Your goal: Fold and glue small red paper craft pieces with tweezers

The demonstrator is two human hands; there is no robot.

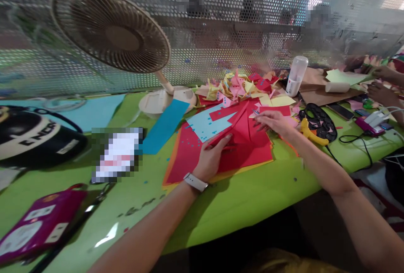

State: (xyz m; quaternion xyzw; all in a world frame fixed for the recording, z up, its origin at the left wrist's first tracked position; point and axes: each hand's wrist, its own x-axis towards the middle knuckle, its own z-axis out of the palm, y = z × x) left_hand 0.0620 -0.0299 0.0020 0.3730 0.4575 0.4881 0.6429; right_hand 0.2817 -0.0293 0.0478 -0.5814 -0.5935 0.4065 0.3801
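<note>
Just toward 3 o'clock from my view's centre, the folded red paper strip (239,120) sits in my left hand (217,148), thumb and fingers closed on it. My right hand (272,120) is beside it, fingers half-curled; I can't tell whether they grip anything. I'd pinch lightly, crease against the flat red paper sheets (186,159) beneath, and avoid nudging the folded-paper heap (236,85) at 2 o'clock.

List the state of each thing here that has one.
Left hand: pinching red paper
Right hand: fingers bent, grip unclear
Fan: standing; running or not, unclear
Blue strip: flat, overlapping fan's base
Clear bottle: upright
Dark phone: lying flat, screen dark
White wristband: fastened on left wrist
</note>
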